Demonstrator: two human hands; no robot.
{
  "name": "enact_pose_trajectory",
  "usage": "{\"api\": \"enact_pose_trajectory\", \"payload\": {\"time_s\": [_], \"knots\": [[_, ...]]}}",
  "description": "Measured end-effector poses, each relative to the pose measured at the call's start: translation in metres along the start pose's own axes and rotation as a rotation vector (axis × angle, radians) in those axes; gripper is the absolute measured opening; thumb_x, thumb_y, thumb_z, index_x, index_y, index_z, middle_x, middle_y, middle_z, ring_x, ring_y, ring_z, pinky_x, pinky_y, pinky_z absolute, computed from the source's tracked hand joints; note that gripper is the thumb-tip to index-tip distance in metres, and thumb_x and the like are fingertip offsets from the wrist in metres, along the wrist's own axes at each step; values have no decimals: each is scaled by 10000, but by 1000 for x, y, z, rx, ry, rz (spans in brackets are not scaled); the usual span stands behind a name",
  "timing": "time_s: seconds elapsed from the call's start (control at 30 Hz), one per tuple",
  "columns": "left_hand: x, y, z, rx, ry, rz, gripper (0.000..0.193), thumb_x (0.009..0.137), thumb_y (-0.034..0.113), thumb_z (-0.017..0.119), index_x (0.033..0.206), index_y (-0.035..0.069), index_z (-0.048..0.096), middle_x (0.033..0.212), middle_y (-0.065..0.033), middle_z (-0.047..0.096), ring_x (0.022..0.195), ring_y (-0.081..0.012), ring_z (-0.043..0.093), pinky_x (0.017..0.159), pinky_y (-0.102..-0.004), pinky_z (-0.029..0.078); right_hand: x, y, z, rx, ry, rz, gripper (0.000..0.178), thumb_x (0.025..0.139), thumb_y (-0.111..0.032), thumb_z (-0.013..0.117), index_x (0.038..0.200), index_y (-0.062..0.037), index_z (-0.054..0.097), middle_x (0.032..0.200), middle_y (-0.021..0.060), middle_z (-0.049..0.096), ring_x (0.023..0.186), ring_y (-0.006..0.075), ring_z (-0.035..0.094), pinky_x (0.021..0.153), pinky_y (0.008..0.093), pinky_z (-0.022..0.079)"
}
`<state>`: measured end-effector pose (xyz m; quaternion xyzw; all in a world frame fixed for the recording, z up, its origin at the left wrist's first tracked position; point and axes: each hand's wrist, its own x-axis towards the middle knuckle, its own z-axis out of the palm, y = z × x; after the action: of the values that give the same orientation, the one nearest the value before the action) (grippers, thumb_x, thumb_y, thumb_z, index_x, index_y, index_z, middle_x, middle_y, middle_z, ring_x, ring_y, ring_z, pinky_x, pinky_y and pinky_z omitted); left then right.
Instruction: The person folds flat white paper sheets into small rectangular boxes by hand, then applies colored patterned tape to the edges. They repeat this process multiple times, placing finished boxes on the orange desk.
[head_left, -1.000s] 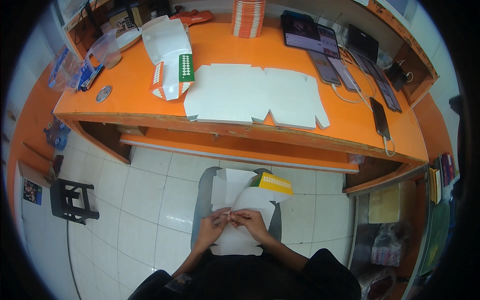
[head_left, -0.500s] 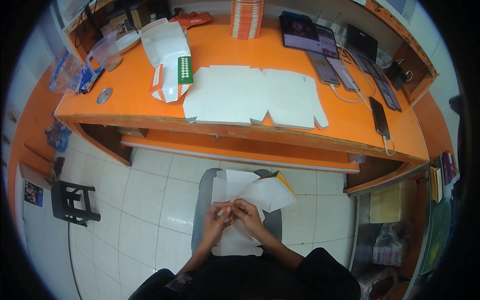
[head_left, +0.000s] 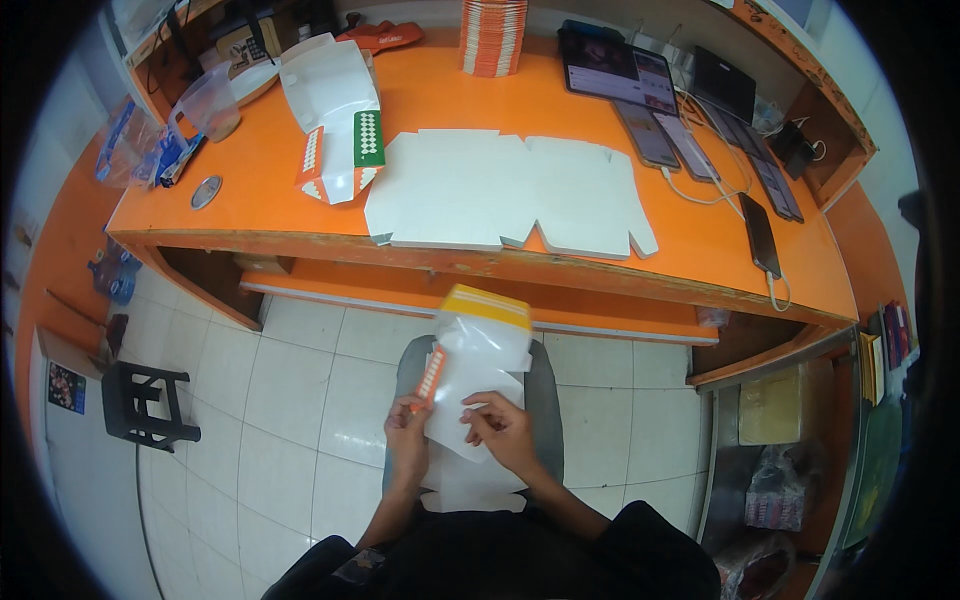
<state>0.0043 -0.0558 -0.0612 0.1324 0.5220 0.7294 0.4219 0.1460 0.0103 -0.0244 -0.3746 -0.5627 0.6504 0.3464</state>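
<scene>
A partly folded cardboard box (head_left: 483, 345) lies over my grey-clad lap, white inside, with a yellow edge at its far end and an orange patterned side panel on its left. My left hand (head_left: 407, 440) pinches the lower end of that orange panel. Over the white middle of the cardboard hovers my right hand (head_left: 502, 430), its fingers bent but apart and nothing seen between them. On the desk in front lies a stack of flat white box blanks (head_left: 450, 190). Left of it stands an opened box (head_left: 340, 130) with orange and green sides.
The orange desk (head_left: 420, 95) also bears a tall stack of orange-and-white cards or blanks (head_left: 492, 40), a tablet (head_left: 615, 72), several phones with cables, a clear plastic jug (head_left: 212, 105) and a round metal lid (head_left: 206, 192). A black stool (head_left: 150, 405) stands on the tiled floor at left.
The box on my lap has swung round, its yellow edge now at the far end and its orange panel showing. My hands have moved apart; the left now grips the panel.
</scene>
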Motion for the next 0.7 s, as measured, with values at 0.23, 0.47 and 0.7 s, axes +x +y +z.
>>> {"api": "enact_pose_trajectory", "payload": {"time_s": [0.23, 0.47, 0.7], "knots": [[8, 9, -5, -173, 91, -85, 74, 873, 30, 582, 926, 45, 532, 931, -43, 560, 883, -120, 530, 826, -236, 423, 7, 21, -21, -279, 340, -162, 274, 895, -129, 631, 1129, -10, 556, 865, 78, 648, 664, 108, 608, 550, 214, 478], [-1, -7, 1, 422, 42, 205, 139, 904, 105, 573, 899, 64, 441, 843, -28, 533, 681, -99, 492, 581, -221, 392, -5, 26, -26, 53, -7, 258, 334, 930, -163, 580, 1204, 16, 515, 904, 111, 649, 686, 140, 632, 513, 279, 535], [11, 9, -13, 883, -19, 242, 136, 916, 78, 538, 923, 31, 410, 662, -62, 482, 571, -147, 463, 507, -304, 385, -6, 12, -22, 103, -173, 193, 331, 914, -53, 578, 1223, 27, 490, 956, 146, 656, 797, 191, 671, 623, 299, 581]]}}
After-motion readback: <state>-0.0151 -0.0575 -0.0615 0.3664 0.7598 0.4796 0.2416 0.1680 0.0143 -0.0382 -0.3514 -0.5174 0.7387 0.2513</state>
